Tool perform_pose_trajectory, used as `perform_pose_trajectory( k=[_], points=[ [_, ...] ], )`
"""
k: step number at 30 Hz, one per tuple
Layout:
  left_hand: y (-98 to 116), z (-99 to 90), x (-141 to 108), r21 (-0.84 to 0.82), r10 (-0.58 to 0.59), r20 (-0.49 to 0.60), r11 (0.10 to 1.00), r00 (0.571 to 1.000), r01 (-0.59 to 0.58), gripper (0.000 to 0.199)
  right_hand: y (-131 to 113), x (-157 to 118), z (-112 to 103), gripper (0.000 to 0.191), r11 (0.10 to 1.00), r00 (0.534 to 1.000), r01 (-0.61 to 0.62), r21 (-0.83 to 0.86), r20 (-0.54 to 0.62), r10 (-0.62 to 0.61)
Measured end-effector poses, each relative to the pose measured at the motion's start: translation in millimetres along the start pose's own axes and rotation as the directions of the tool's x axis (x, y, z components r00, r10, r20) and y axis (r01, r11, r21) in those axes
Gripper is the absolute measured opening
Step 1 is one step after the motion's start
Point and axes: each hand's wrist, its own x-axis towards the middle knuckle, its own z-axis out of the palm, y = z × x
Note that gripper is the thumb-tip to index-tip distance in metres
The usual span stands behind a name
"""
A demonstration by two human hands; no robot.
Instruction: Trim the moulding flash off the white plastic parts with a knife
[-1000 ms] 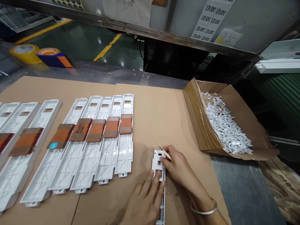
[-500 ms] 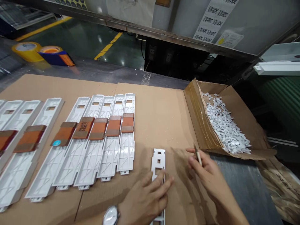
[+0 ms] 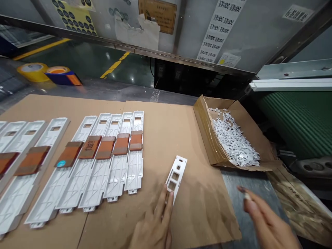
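Note:
My left hand [image 3: 153,224] is low in the middle, its fingers pressed on the lower end of a white moulded plastic panel [image 3: 176,176]. This panel has rectangular windows and stands tilted, its top end leaning right, on a brown cardboard sheet [image 3: 197,145]. Its lower part is hidden by my fingers. My right hand [image 3: 264,221] is at the lower right, blurred and apart from the panel, over a grey metal surface. Its fingers are loosely curled, with a small pale spot at the fingertips. No blade shows there.
Several white panels with orange-brown tape bands [image 3: 119,166] lie side by side on the cardboard at left. At right, an open cardboard box [image 3: 204,131] holds white plastic scraps [image 3: 232,140]. Tape rolls [image 3: 32,72] stand beyond, near a green ribbed surface [image 3: 293,124].
The white panel has turned from straight to tilted under my left hand. My right hand has moved right and down, and the knife no longer shows. The view has tipped upward.

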Motion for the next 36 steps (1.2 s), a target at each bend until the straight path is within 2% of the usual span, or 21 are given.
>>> perform_pose_trajectory(
  k=[3, 5, 7, 10, 12, 15, 22, 27, 36],
  points=[
    [12, 12.2, -10, 0.087, -0.002, 0.053, 0.996, 0.999, -0.003, 0.058, -35, 7, 41, 0.030, 0.977, 0.970, 0.214, -0.001, 0.120, -0.213],
    [17, 16.2, -10, 0.120, 0.008, 0.014, 0.993, 1.000, -0.010, 0.050, -53, 13, 63, 0.031, 0.956, 0.945, 0.291, -0.041, 0.167, -0.280],
    [16, 16.5, -4, 0.085, 0.022, -0.046, 0.996, 0.999, -0.018, 0.046, -65, 19, 77, 0.032, 0.933, 0.927, 0.344, -0.105, 0.197, -0.320],
    [6, 12.2, 12, -0.034, 0.057, -0.128, 0.997, 0.990, -0.062, 0.062, -75, 27, 89, 0.035, 0.899, 0.911, 0.395, -0.189, 0.205, -0.357],
    [-1, 9.8, 22, -0.082, 0.066, -0.142, 0.994, 0.988, -0.078, 0.071, -79, 32, 93, 0.035, 0.885, 0.909, 0.406, -0.229, 0.205, -0.364],
    [-5, 12.3, 29, -0.084, 0.053, -0.116, 0.995, 0.992, -0.063, 0.072, -83, 38, 97, 0.034, 0.871, 0.907, 0.411, -0.268, 0.215, -0.362],
    [5, 26.8, 23, -0.091, 0.035, -0.145, 0.995, 0.989, -0.049, 0.074, -87, 44, 94, 0.030, 0.857, 0.869, 0.465, -0.221, 0.297, -0.395],
    [7, 25.1, 24, -0.095, -0.009, -0.127, 0.996, 0.992, -0.003, 0.076, -87, 45, 94, 0.029, 0.844, 0.850, 0.493, -0.210, 0.324, -0.415],
    [6, 24.2, 25, -0.110, -0.005, -0.119, 0.994, 0.993, -0.008, 0.076, -87, 47, 99, 0.032, 0.827, 0.841, 0.511, -0.234, 0.332, -0.426]
  ],
)
